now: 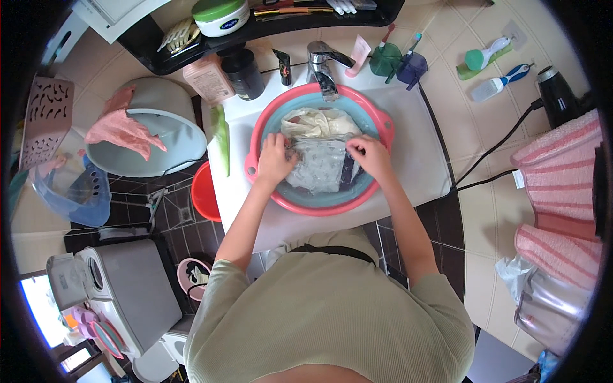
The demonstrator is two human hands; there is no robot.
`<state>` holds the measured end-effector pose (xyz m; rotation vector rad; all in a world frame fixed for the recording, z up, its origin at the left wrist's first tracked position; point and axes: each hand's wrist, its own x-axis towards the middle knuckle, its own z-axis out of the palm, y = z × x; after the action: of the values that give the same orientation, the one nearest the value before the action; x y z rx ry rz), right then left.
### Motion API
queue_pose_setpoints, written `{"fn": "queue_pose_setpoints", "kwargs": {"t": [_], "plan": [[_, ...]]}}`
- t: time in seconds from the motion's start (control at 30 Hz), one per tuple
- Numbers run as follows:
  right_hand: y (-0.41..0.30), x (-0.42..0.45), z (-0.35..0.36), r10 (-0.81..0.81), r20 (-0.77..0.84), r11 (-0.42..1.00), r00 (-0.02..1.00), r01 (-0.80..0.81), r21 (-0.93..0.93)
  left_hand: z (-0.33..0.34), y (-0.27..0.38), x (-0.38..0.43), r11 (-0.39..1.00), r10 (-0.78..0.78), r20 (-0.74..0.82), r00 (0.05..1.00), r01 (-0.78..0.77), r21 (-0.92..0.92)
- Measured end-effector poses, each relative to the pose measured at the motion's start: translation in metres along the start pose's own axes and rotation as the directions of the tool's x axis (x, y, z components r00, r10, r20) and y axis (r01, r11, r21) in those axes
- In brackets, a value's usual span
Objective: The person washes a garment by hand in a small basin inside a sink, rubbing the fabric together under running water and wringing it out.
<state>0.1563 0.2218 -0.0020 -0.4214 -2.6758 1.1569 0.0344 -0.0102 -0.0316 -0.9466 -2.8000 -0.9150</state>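
Observation:
A pink-rimmed basin with a blue inside (pixel 322 211) sits in the white sink below the chrome faucet (pixel 320 62). Soaking in its water is a grey patterned cloth (pixel 316 165) with a dark strip along its right side. Behind that, a bunched cream cloth (pixel 321 122) rises above the water. My left hand (pixel 276 162) grips the grey cloth's upper left edge with curled fingers. At the upper right corner, my right hand (pixel 372 155) pinches the same cloth near the dark strip. The cloth's underside is hidden.
Bottles (pixel 242 74), a green scrubbing board (pixel 220 139) and toothbrush cups (pixel 385 60) line the sink's edges. A black shelf (pixel 282 20) overhangs the back. Left stand a red bucket (pixel 206 191) and a grey tub (pixel 143 143). A hair dryer (pixel 558 95) hangs right, its cord trailing.

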Motion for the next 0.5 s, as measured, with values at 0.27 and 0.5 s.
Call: {"fn": "queue_pose_setpoints", "kwargs": {"t": [0.27, 0.5], "plan": [[0.020, -0.028, 0.040, -0.321, 0.034, 0.815, 0.946, 0.295, -0.498, 0.013, -0.030, -0.008, 0.962, 0.271, 0.328, 0.905, -0.245, -0.118], [0.043, -0.014, 0.036, -0.105, -0.060, 0.992, 0.993, 0.109, 0.061, -0.007, -0.022, -0.001, 0.921, 0.063, 0.347, 0.936, 0.080, -0.382]]}}
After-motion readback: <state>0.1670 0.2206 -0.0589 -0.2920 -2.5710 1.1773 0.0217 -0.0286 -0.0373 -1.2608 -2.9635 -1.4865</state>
